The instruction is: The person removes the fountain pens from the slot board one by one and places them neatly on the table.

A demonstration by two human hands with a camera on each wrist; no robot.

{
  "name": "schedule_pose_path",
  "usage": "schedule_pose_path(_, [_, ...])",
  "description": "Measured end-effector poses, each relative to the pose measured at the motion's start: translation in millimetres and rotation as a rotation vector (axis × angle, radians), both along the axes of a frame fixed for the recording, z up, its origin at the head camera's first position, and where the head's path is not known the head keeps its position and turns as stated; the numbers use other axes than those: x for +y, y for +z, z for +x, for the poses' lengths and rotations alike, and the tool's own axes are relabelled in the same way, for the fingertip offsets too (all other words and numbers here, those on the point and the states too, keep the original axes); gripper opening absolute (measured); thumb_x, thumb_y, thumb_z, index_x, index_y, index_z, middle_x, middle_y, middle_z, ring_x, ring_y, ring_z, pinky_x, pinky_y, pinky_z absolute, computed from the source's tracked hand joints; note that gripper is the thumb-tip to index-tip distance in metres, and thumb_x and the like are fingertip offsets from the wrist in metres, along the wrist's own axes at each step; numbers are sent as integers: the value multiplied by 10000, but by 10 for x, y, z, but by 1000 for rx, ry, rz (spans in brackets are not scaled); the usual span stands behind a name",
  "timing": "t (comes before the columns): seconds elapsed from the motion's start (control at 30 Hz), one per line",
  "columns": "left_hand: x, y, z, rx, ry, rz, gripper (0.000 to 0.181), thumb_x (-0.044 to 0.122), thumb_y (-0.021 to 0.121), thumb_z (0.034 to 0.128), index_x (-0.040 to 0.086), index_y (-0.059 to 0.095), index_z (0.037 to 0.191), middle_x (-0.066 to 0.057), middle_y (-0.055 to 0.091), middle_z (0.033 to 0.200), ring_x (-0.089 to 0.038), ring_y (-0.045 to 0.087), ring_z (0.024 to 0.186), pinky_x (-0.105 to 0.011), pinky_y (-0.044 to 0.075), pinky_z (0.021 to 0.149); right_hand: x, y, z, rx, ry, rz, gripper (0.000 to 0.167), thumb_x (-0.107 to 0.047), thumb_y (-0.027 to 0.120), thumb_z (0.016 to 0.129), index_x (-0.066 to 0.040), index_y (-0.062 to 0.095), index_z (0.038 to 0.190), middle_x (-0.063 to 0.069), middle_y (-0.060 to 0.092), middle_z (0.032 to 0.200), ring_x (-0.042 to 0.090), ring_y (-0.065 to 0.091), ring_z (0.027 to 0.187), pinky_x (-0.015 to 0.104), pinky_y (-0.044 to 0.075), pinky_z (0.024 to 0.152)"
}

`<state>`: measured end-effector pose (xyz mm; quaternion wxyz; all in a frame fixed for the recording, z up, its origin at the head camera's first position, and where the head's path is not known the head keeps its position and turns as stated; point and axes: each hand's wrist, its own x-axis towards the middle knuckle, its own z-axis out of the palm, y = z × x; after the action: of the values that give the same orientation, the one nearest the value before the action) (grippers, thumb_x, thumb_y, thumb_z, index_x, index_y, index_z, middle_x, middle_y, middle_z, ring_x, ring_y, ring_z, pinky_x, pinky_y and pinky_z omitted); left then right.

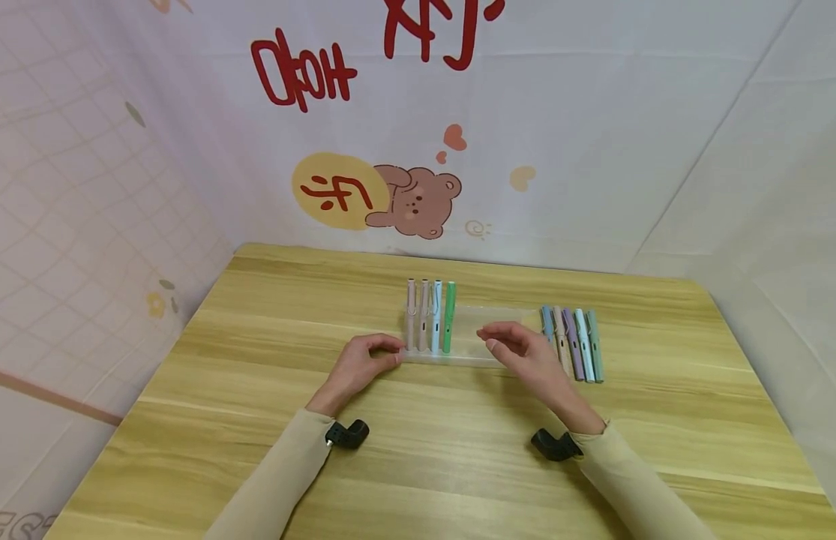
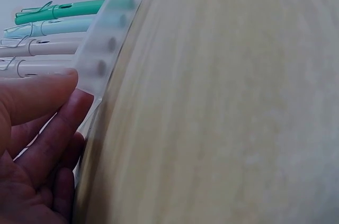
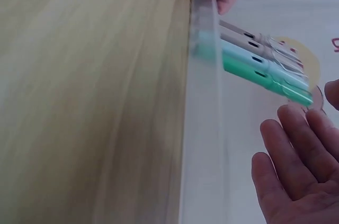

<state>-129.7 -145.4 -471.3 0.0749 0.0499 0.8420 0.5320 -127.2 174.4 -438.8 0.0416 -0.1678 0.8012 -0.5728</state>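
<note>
Clear pen holder [image 1: 468, 361], one: set lengthwise on the tabletop [image 1: 424, 465], between the two hands. At its left end, side by side: two greyish-pink pens [image 1: 411, 322], a pale blue pen [image 1: 436, 326], a green pen [image 1: 449, 322]. Stood on end, clips uppermost, lower ends seated in the front ledge, presumably for support without a hand.

Left hand [image 1: 359, 367]: thumb and fingers pinching the holder's left end, seemingly to steady it.

Right hand [image 1: 531, 360]: fingers extended and relaxed, nothing gripped; raised by the holder's right part, apart from the green pen, perhaps to avoid knocking the row.

Five loose pens [image 1: 573, 345]: blue, beige, purple, pale blue, grey-green; laid roughly parallel beside the holder's right end, likely for short reach by the right hand.

Outermost: white backdrop [image 1: 579, 150] with printed bear [image 1: 420, 204], behind the tabletop.
</note>
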Motion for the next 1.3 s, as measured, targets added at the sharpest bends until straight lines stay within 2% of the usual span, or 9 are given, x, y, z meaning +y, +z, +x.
schedule_pose_path(0.13, [6,-5,-3,8,2,9,167,140,775,934,106,790,1096,-37,745,1171,-247,633,1162,-492,457,1043,-133,-32,-76,-18,16,44,292,-214,655,1036,-60,679,1284,137,703,1266,291,677,1143,243,541,923])
schedule_pose_path(0.23, [12,-7,-4,6,4,12,166,141,777,931,105,790,1093,-35,745,1168,-241,634,1154,-488,460,1040,-225,-55,-136,-19,24,77,302,-211,657,1036,-57,672,1295,109,710,1260,251,680,1144,320,550,956])
schedule_pose_path(0.4, [24,6,-12,5,4,16,168,136,777,929,106,791,1094,-35,746,1167,-242,638,1148,-486,462,1036,-355,-82,-231,-28,38,103,347,-177,644,1041,-10,629,1345,144,701,1282,290,673,1171,435,550,977])
schedule_pose_path(0.83, [53,4,-29,0,15,16,169,141,783,925,109,792,1091,-31,747,1162,-246,641,1148,-491,462,1040,-521,-106,-349,-70,27,172,406,-107,642,1020,75,570,1375,218,689,1269,351,667,1178,450,550,981])
schedule_pose_path(1.1, [70,28,-57,0,11,13,168,140,783,926,118,794,1092,-23,751,1151,-236,646,1131,-483,467,1024,-553,-87,-401,-60,-8,198,333,-97,668,998,50,632,1295,162,738,1156,302,706,1091,444,566,946])
schedule_pose_path(1.3, [68,38,-59,-6,19,14,166,129,778,928,109,792,1092,-30,749,1157,-245,642,1145,-493,464,1035,-558,-56,-398,-45,-29,157,272,-99,689,988,21,656,1230,133,746,1107,285,712,1042,456,570,929])
